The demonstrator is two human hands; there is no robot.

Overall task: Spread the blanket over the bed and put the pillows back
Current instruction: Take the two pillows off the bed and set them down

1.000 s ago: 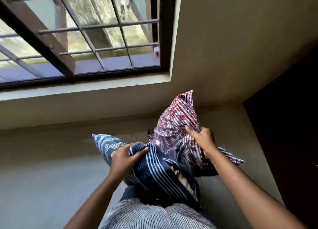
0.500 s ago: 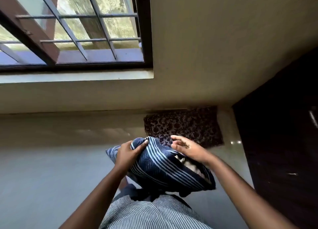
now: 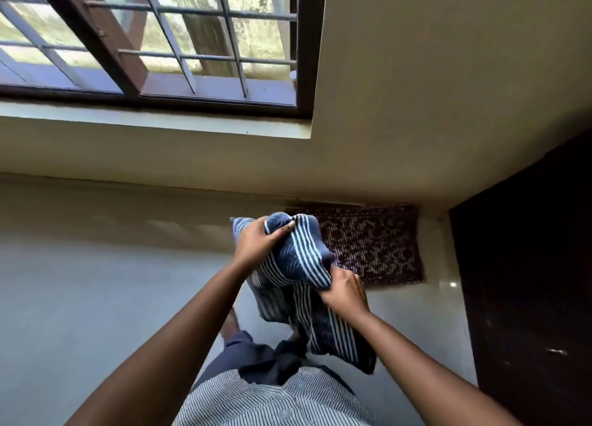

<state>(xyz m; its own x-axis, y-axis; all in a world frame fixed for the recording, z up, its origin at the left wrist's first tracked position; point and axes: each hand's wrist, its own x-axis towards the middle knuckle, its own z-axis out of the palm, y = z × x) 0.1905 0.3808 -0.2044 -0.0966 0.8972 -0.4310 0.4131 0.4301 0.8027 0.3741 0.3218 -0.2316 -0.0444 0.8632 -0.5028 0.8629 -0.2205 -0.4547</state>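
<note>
We see the blue striped blanket (image 3: 302,252) bunched up in mid-air in front of the person's striped shirt (image 3: 272,403), above the grey floor (image 3: 80,297). The left hand (image 3: 261,241) grips its upper fold, fingers curled round the cloth. The right hand (image 3: 344,292) clutches a lower edge just beside it, and the rest of the cloth hangs down below. A dark patterned mat (image 3: 381,243) lies beyond, against the wall (under the barred window (image 3: 205,41)). No bed or pillows are in view.
</note>
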